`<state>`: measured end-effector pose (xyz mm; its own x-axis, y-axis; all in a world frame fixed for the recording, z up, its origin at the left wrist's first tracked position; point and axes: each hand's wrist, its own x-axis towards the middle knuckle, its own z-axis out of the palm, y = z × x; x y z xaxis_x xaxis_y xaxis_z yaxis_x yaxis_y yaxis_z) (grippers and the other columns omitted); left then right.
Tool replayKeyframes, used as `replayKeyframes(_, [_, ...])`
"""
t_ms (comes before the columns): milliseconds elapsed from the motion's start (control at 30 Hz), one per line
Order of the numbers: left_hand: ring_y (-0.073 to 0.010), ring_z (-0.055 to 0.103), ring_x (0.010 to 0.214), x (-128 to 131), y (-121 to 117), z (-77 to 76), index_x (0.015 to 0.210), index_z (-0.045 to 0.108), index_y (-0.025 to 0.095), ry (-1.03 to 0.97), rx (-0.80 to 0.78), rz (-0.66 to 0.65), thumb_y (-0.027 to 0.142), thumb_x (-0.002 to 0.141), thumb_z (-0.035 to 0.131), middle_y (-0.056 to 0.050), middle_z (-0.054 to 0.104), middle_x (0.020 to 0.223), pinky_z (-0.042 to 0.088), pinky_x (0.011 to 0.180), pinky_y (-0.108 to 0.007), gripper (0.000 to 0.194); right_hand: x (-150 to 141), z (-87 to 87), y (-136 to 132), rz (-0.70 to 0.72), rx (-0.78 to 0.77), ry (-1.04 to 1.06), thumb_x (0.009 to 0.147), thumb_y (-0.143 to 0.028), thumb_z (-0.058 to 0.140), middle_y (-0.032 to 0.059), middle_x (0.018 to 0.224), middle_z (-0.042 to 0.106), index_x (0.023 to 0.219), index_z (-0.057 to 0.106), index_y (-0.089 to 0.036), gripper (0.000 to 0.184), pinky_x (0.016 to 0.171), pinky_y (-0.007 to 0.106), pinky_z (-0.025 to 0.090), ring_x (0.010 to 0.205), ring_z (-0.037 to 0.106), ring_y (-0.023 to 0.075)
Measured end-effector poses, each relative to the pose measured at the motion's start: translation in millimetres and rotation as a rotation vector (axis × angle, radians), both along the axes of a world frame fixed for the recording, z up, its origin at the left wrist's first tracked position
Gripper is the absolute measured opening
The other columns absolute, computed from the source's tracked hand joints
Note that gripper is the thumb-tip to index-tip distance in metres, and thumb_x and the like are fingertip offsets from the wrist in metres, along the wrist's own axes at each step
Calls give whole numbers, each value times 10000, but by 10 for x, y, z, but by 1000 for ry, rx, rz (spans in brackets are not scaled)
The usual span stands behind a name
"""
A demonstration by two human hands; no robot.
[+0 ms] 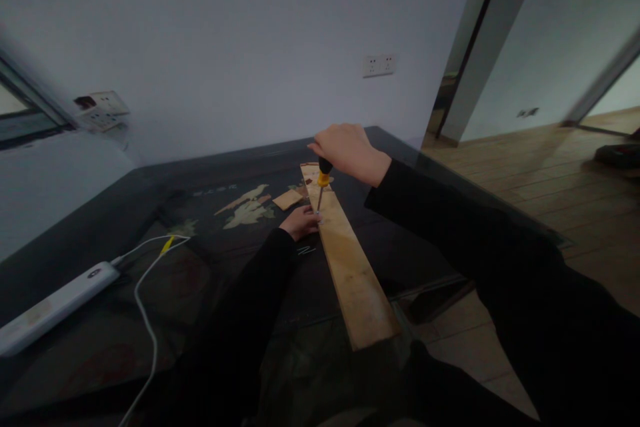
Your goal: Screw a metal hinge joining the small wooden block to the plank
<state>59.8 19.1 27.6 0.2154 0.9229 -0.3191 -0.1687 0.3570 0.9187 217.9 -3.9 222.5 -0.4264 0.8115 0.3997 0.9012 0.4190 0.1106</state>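
A long pale wooden plank (350, 267) lies lengthwise on the dark glass table (125, 213). My right hand (347, 150) is closed over the top of a yellow and black screwdriver (323, 183) that stands upright with its tip on the plank. My left hand (301, 221) rests at the plank's left edge, fingers pinched near the screwdriver tip; what they hold is too small to see. Both arms wear black sleeves.
A small wooden piece (287, 199) lies left of the plank. A white power strip (55, 303) with a white cable (147, 327) sits at the left. Wall sockets (379, 65) are behind. The wooden floor (560, 187) lies beyond the table's right edge.
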Motion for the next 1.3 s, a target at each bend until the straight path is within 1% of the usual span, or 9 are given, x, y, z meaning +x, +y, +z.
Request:
replayKeyframes(200, [-173, 703, 808, -25, 11, -26, 1035, 616, 119, -17, 18, -54, -21, 670, 702, -93, 709, 990, 587, 795, -336, 400, 83, 31, 53, 151, -172, 61, 928, -430, 510, 133, 1043, 683, 1070, 705, -152, 368, 693, 306, 372, 888, 604, 209])
replayKeyframes(300, [-160, 700, 777, -32, 15, -28, 1056, 615, 120, -7, 3, -49, -27, 674, 696, -82, 715, 951, 582, 821, -344, 418, 138, 89, 44, 241, -231, 69, 879, -291, 580, 111, 1104, 667, 1097, 693, -164, 276, 735, 304, 380, 933, 583, 192])
replayKeyframes(433, [-157, 697, 766, -29, 16, -21, 1060, 618, 127, -1, -7, -43, -25, 664, 716, -78, 717, 924, 570, 860, -365, 435, 168, 120, 38, 297, -247, 78, 837, -152, 567, 98, 1097, 675, 1086, 698, -162, 281, 783, 311, 383, 963, 575, 188])
replayKeyframes(533, [-168, 698, 776, -20, 9, -10, 1033, 620, 125, 6, -6, -20, -29, 652, 729, -80, 710, 935, 559, 882, -402, 426, 143, 115, 20, 272, -231, 83, 853, -159, 561, 104, 1069, 684, 1068, 708, -159, 260, 789, 318, 380, 960, 583, 193])
replayKeyframes(667, [-177, 699, 783, -17, -6, -1, 1027, 619, 123, 5, 5, -17, -19, 656, 737, -87, 707, 949, 548, 894, -424, 414, 85, 110, -32, 178, -160, 38, 900, -269, 563, 125, 1061, 687, 1083, 709, -157, 259, 765, 317, 382, 960, 601, 215])
replayKeyframes(900, [-183, 702, 797, -26, 8, -22, 1042, 610, 128, 7, 6, -23, 6, 626, 783, -89, 708, 958, 555, 870, -410, 466, 16, 29, -12, 49, -28, -27, 955, -463, 456, 189, 998, 704, 1086, 708, -107, 455, 716, 313, 377, 906, 631, 250])
replayKeyframes(1067, [-169, 700, 799, -34, 12, -40, 1051, 605, 130, 4, 26, -75, 23, 643, 770, -88, 711, 976, 566, 839, -365, 453, 69, 89, 81, 77, -106, -11, 899, -554, 515, 158, 996, 707, 1089, 711, -141, 495, 707, 305, 367, 889, 622, 230])
replayKeyframes(1200, [-163, 697, 783, -38, 11, -52, 1051, 609, 124, 10, 45, -86, 26, 659, 759, -90, 709, 977, 565, 840, -366, 431, 160, 203, 106, 258, -219, -24, 876, -376, 597, 92, 1052, 701, 1161, 683, -189, 351, 705, 289, 361, 888, 601, 183])
replayKeyframes(1300, [-159, 695, 769, -36, 18, -60, 1056, 603, 120, 15, 35, -69, 11, 668, 747, -85, 710, 949, 569, 831, -362, 427, 166, 214, 78, 270, -222, -56, 889, -262, 559, 87, 1037, 704, 1134, 700, -180, 294, 713, 290, 356, 883, 601, 175])
